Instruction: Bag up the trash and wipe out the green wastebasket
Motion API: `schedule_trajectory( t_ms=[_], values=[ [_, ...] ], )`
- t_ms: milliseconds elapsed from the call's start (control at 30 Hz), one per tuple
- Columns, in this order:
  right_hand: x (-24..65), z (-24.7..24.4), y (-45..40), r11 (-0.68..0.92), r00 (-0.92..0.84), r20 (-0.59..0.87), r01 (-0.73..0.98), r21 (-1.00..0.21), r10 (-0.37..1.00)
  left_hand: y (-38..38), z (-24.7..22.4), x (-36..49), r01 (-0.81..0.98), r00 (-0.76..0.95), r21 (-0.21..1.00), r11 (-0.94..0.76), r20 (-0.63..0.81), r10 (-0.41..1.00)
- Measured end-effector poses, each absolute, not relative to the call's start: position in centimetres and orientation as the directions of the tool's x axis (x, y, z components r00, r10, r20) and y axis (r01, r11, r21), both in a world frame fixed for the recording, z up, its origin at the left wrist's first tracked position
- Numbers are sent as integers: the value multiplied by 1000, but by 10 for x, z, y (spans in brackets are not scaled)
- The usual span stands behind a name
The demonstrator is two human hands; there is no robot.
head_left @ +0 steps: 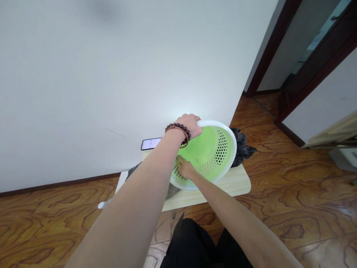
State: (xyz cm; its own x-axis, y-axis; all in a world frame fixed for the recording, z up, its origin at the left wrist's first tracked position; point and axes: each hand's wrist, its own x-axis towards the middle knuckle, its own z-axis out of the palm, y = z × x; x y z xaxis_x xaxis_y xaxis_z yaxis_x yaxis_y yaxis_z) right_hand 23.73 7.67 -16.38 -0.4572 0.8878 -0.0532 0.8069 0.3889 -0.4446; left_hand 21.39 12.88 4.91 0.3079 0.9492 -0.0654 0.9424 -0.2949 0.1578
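A green plastic basket [232,158] with a white rim and rows of round holes leans tilted on a small light wood table, its opening facing me. My left hand [190,124], with a dark bead bracelet at the wrist, grips the white rim at the upper left. Inside the basket, my right hand [184,167] is closed against the perforated left wall. Its fingertips press on something too small to make out.
A phone [150,144] with a lit screen lies by the wall, left of the basket. A black plastic bag [242,149] is behind the basket's right side. The light wood table [235,180] stands against the white wall. A doorway is at the upper right.
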Motion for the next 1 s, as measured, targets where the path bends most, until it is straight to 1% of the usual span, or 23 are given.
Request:
schedule_trajectory(
  t_ms=[67, 100, 133, 167, 233, 267, 300, 367, 433, 467, 533, 567, 600, 633, 667, 733, 800, 867, 933, 1000],
  values=[
    [261, -167, 78, 439, -523, -69, 774, -456, 850, 128, 51, 214, 941, 312, 157, -300, -62, 948],
    [278, -169, 80, 452, -543, -116, 784, -426, 832, 127, 51, 214, 939, 318, 157, -306, -56, 946],
    [293, -172, 81, 427, -510, -155, 822, -376, 846, 126, 52, 214, 936, 325, 156, -315, -49, 944],
    [305, -174, 82, 371, -439, -158, 867, -331, 884, 126, 52, 214, 934, 333, 155, -323, -40, 942],
    [313, -176, 83, 298, -353, -161, 910, -290, 922, 126, 52, 214, 931, 341, 150, -333, -24, 940],
    [307, -175, 83, 288, -344, -160, 911, -294, 925, 127, 52, 214, 932, 339, 146, -333, -19, 941],
    [295, -172, 83, 291, -351, -162, 906, -306, 922, 127, 51, 214, 934, 335, 143, -329, -17, 942],
    [262, -164, 83, 364, -446, -158, 852, -376, 881, 129, 50, 213, 937, 326, 140, -320, -21, 945],
    [232, -156, 82, 378, -469, -125, 820, -430, 874, 130, 49, 213, 938, 321, 145, -314, -26, 947],
    [224, -153, 82, 355, -464, -92, 777, -519, 881, 130, 49, 212, 939, 318, 150, -311, -28, 948],
    [227, -154, 79, 352, -473, -52, 721, -596, 880, 129, 50, 212, 939, 312, 160, -303, -32, 950],
    [238, -157, 77, 364, -481, -47, 721, -590, 876, 129, 51, 211, 940, 310, 163, -301, -32, 950],
    [253, -161, 75, 386, -495, -55, 737, -555, 867, 129, 51, 211, 938, 313, 164, -304, -30, 949],
    [269, -167, 75, 399, -489, -82, 787, -471, 868, 128, 51, 211, 936, 319, 165, -310, -27, 947],
    [284, -172, 74, 374, -440, -104, 847, -379, 892, 128, 52, 210, 933, 327, 166, -319, -22, 945],
    [305, -181, 76, 325, -379, -116, 887, -328, 918, 128, 52, 210, 926, 345, 167, -338, -12, 939],
    [304, -184, 79, 300, -354, -124, 898, -321, 927, 128, 52, 211, 922, 355, 168, -349, -5, 935],
    [284, -183, 81, 330, -390, -132, 883, -334, 911, 128, 51, 212, 923, 348, 171, -343, 0, 937],
    [260, -182, 81, 357, -423, -111, 857, -372, 899, 128, 51, 212, 927, 338, 176, -332, -1, 941],
    [242, -182, 80, 357, -420, -56, 827, -435, 906, 128, 50, 211, 927, 334, 184, -326, -13, 942]
  ],
)
